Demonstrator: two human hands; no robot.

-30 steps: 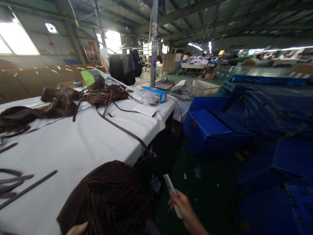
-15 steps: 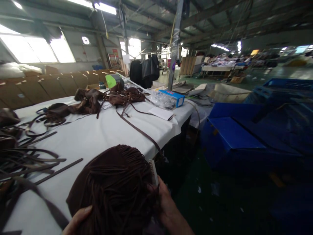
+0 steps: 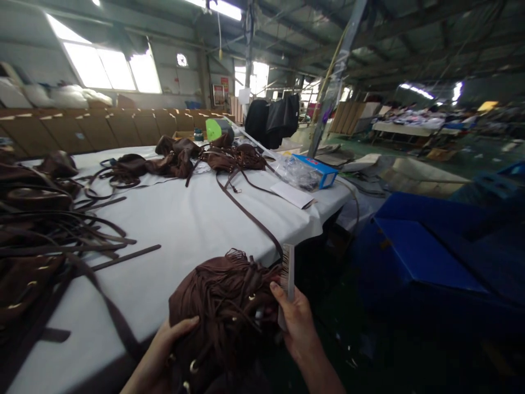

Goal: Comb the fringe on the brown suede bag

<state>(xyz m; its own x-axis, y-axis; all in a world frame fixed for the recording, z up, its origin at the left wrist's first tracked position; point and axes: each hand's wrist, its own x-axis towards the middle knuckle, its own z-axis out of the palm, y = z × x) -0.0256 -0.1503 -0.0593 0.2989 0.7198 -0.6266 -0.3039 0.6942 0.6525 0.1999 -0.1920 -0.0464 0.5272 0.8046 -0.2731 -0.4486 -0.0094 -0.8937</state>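
A dark brown fringed bag with metal eyelets is held up at the near edge of the white-covered table. My left hand grips its left side, thumb on top and the other fingers hidden beneath. In my right hand is a pale comb, teeth facing left, pressed under the thumb at the bag's right side. Whether the right fingers also touch the bag cannot be made out. Fringe strands hang loose over the bag's front.
Brown straps and more brown bags lie on the table. Toward its far right corner are a blue box, a clear plastic bag and white paper. A large blue bin stands right; cartons line the back.
The view has turned left, shifting the scene rightward. The bag has tipped so its eyelets show. My right hand has come up, with the comb now upright and in fuller view.
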